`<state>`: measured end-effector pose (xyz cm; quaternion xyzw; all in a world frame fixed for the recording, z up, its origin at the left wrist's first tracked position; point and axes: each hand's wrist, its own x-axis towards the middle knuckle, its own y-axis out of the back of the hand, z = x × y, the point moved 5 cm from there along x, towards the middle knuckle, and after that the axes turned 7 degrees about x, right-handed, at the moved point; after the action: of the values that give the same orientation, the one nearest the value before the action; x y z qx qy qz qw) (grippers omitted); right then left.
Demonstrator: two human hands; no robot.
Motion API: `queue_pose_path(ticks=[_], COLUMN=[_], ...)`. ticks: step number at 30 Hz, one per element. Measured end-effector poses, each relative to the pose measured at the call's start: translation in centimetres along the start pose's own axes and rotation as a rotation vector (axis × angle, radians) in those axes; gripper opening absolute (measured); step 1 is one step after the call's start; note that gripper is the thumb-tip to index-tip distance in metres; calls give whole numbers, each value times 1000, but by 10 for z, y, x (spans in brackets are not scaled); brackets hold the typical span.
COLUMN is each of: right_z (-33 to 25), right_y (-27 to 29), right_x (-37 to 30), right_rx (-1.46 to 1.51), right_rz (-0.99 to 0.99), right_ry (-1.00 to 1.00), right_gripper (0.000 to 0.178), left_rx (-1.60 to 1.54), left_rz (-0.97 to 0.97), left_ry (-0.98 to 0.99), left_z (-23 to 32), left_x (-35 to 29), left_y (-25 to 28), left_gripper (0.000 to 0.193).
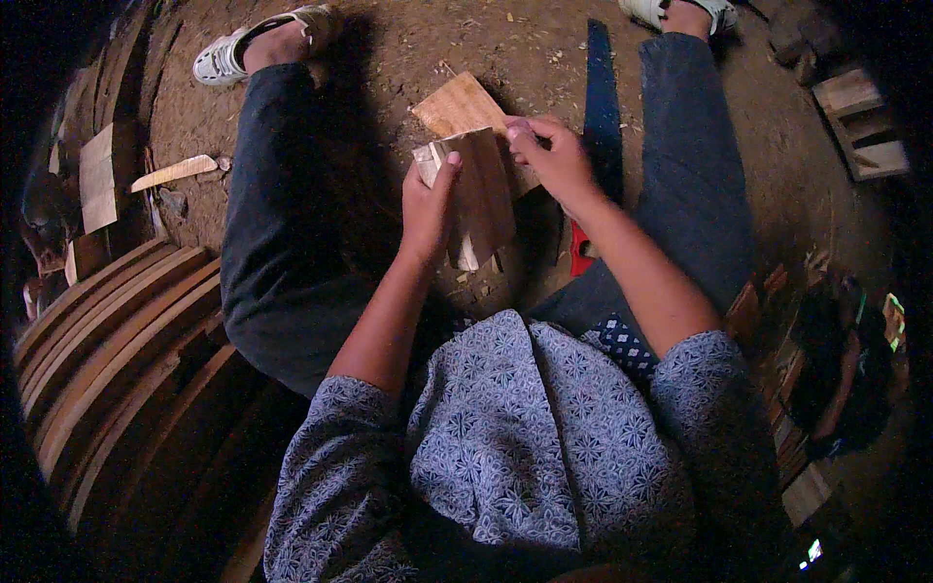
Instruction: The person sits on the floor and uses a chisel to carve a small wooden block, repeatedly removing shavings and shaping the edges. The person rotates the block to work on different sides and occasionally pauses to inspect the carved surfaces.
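Note:
Between my spread legs, my left hand (430, 209) grips a wooden block (478, 185), its thumb lying along the near face and its fingers hidden behind. The block stands tilted, with pale end grain at its lower edge. Just beyond it lies a lighter flat piece of wood (459, 103), partly covered by the block. My right hand (552, 160) is closed in a pinch beside the block's upper right edge, close to the lighter piece. What sits between those fingertips, if anything, is too small to make out.
A handsaw with a blue blade (603, 107) and red handle (580, 251) lies by my right leg. Curved wooden slats (126, 330) are stacked at left, near a pale wooden strip (175, 173). A slatted wooden piece (860, 121) rests at far right. Shavings dot the dirt floor (408, 39).

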<state>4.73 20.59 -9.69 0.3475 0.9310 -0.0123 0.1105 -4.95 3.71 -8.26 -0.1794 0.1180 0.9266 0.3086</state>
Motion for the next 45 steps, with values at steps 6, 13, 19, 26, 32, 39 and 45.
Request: queue_pose_path(ticks=[6,13,19,26,32,39,45], right_z=[3,1,-1,2,-10,-8,-1], right_y=[-7,-11,-13,-4,-16,-25,-35], right_x=[-8,2,1,5,-4,0,-3], right_rx=[-191,-216,-290,-231,-283,-179,-112], right_rz=[-56,-22,-72,-82,-92,-161,-292], right_ry=[208,252,330,228,313,315,243], right_gripper=[28,29,27,27,29,33,41], left_rx=[100,69,77,65,85,79,130], left_rz=[8,-5,-22,-14,-33,-33,-40], left_ry=[20,-31,-25,-64,-30,-39,-95], left_z=[4,7,1,8,8,6,9], left_x=[-2,-4,-2,-5,-4,-4,-3], left_y=[-4,-8,-5,-6,-5,-6,-6], left_gripper=[36,34,32,32,32,33,37])
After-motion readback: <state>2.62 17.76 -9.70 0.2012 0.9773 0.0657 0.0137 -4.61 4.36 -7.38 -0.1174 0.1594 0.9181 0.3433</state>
